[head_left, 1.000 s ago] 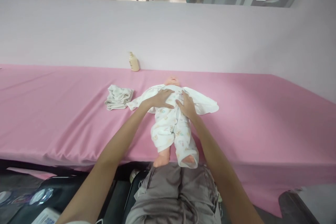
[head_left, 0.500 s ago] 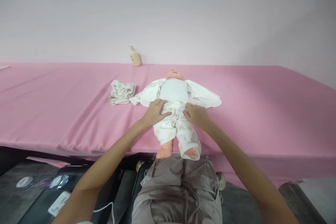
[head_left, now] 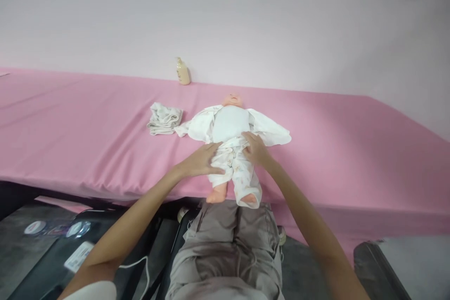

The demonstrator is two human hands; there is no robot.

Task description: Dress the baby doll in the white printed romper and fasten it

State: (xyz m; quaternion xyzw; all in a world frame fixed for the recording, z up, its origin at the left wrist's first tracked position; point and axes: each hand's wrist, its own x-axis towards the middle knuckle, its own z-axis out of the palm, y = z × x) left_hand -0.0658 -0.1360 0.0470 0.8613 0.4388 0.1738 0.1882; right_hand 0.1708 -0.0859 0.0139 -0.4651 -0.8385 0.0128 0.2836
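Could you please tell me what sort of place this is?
Perhaps a baby-care training room: a baby doll lies on a long pink-covered table, with a folded cloth beside the doll and a pump bottle at the back edge.

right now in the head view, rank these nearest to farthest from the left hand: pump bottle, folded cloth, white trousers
1. White trousers: right at the left hand, on its right side.
2. Folded cloth: beyond the hand, to its left.
3. Pump bottle: farthest, back by the wall.
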